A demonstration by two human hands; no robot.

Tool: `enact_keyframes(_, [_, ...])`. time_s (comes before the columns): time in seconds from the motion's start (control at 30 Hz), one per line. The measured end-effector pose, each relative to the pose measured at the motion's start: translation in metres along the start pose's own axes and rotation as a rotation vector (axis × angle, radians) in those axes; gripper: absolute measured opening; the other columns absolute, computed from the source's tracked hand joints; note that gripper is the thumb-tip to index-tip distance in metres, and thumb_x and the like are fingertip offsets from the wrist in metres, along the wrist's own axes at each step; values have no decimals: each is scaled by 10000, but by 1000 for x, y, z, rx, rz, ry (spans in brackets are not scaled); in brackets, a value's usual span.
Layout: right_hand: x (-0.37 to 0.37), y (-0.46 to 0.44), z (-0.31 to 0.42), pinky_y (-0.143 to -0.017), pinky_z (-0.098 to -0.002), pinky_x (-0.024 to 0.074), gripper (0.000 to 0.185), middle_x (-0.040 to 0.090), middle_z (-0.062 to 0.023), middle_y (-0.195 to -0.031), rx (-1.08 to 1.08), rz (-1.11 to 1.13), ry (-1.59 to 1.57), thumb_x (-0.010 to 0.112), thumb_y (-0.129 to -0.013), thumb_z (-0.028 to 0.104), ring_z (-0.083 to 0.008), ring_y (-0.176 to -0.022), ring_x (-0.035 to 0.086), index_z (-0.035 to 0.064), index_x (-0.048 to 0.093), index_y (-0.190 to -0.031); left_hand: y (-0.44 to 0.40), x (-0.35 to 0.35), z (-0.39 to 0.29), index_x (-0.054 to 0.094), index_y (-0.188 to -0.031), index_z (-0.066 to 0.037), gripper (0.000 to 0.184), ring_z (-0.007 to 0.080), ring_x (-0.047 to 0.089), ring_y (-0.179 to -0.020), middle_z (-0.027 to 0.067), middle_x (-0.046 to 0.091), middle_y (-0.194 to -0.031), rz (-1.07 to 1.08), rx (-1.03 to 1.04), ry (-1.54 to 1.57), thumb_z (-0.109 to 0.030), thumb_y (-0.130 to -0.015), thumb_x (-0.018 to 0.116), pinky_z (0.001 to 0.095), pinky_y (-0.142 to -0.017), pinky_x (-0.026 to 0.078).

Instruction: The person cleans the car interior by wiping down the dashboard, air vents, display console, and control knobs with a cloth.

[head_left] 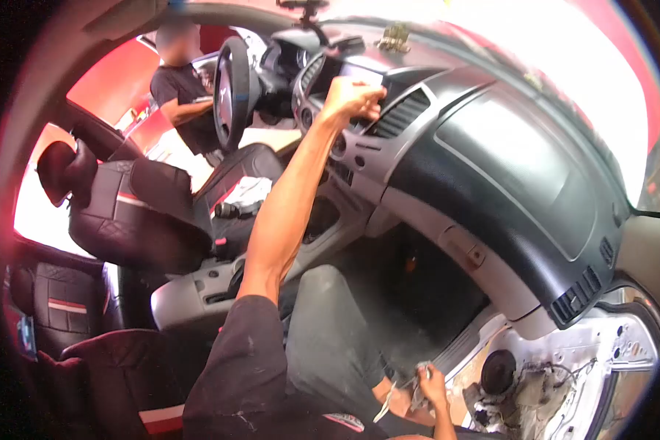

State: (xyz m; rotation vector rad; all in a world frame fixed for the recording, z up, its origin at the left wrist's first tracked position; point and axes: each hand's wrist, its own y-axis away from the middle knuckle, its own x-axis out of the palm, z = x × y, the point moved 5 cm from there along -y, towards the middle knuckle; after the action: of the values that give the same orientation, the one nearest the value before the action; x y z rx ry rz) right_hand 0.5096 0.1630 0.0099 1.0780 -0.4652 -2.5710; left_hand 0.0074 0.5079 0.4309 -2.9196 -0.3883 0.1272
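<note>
My left arm stretches across to the centre of the dashboard. My left hand [356, 100] is closed, fingers curled, in front of the display screen [367, 75] and beside an air vent [405, 111]. Whatever lies inside its fingers is hidden. Low in the view, close to the door sill, my right hand [431, 383] has its fingers pressed together around something small and greyish that I cannot make out. A pale strip like string or cloth [384, 402] hangs just left of it, by my foot.
Another person [185, 95] stands outside beyond the steering wheel [235, 95]. The driver's seat [136, 205] and centre console [180, 297] are at left. A door with its inner panel off [543, 385] shows a speaker [499, 371] and wiring at lower right. A small ornament [395, 38] stands on the dashboard [484, 139].
</note>
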Motion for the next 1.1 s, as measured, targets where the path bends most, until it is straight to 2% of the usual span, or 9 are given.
enact_keyframes(0.13, [-15,2,24,-918,-437,523,512,703,-329,-1058,41,15,-5,655,-966,356,-415,-1077,697,-108,656,-1183,11,-10,17,735,-938,20,217,140,659,-633,53,671,-800,-39,-62,22,-172,-862,801,262,-578,599])
enact_keyframes(0.23, [1,-2,-4,-911,-432,520,452,704,-321,-1055,2,-28,-2,659,-967,336,-401,-1061,701,-66,674,-1173,2,-2,3,719,-927,74,226,170,694,-607,118,705,-769,-40,24,13,-112,-835,811,311,-546,620])
enact_keyframes(0.33, [0,-3,-5,-891,-430,521,418,711,-297,-1035,-28,-27,0,628,-988,326,-396,-1038,704,-50,672,-1164,12,-15,19,731,-1098,36,257,152,688,-728,87,671,-890,110,136,17,-117,-893,753,271,-642,591])
enact_keyframes(0.37, [-3,-3,-1,-880,-434,523,412,712,-290,-1028,2,-22,-27,617,-994,324,-390,-1026,707,-48,670,-1164,15,-22,24,730,-1122,27,267,144,680,-739,88,674,-931,104,20,2,-128,-905,739,266,-651,587])
enact_keyframes(0.43, [-11,2,10,-1002,-478,496,500,672,-306,-1204,154,76,-63,601,-990,391,-444,-1173,644,-10,648,-1284,7,-17,20,741,-1063,30,233,103,627,-667,53,668,-871,-11,-2,-24,-159,-928,726,250,-616,574])
enact_keyframes(0.5, [-9,0,8,-1000,-474,497,481,674,-295,-1209,167,117,-35,597,-993,397,-438,-1180,642,6,659,-1268,-9,-11,13,747,-1028,-5,234,93,608,-672,24,674,-866,8,23,-9,-222,-943,728,237,-610,560])
enact_keyframes(0.53, [-8,0,8,-865,-453,521,424,712,-289,-1004,85,24,-13,620,-990,328,-415,-1011,704,-48,660,-1183,-7,-11,16,745,-1033,-1,236,95,614,-693,22,675,-867,12,14,-9,-219,-943,730,240,-616,555])
enact_keyframes(0.6, [-4,1,7,-850,-460,523,431,711,-292,-982,20,-45,20,624,-988,330,-422,-987,708,-46,657,-1196,2,-19,25,748,-1040,-5,243,99,622,-733,6,667,-860,11,-28,-61,-226,-940,735,246,-639,539])
enact_keyframes(1.1, [-10,2,17,-907,-456,530,488,710,-288,-1093,94,41,16,623,-989,354,-409,-1049,703,-28,629,-1294,8,-17,22,737,-985,-2,241,99,617,-665,2,641,-799,-18,-104,-77,-211,-881,797,241,-580,532])
